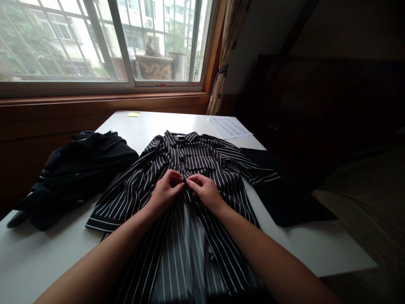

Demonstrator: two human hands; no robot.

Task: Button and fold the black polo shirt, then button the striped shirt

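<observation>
The left hand (166, 190) and right hand (207, 193) each pinched, thumb against fingers, the front edge of a black, white-striped fabric shirt (199, 158). It lay beneath the grip on a smooth white table (152, 122), lower front parted. Light, level pinches suited aligning the edges. Far beyond, behind glass, a brown, patterned planter (155, 67) held something dark, too blurred to identify.

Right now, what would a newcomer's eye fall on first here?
Probably the striped shirt, spread open-fronted across the white table, its collar toward the window. The left hand and right hand nearly meet at its front, pinching the cloth. Beyond, the window glares against the dark room, while black clothes lie heaped left of the shirt.
</observation>
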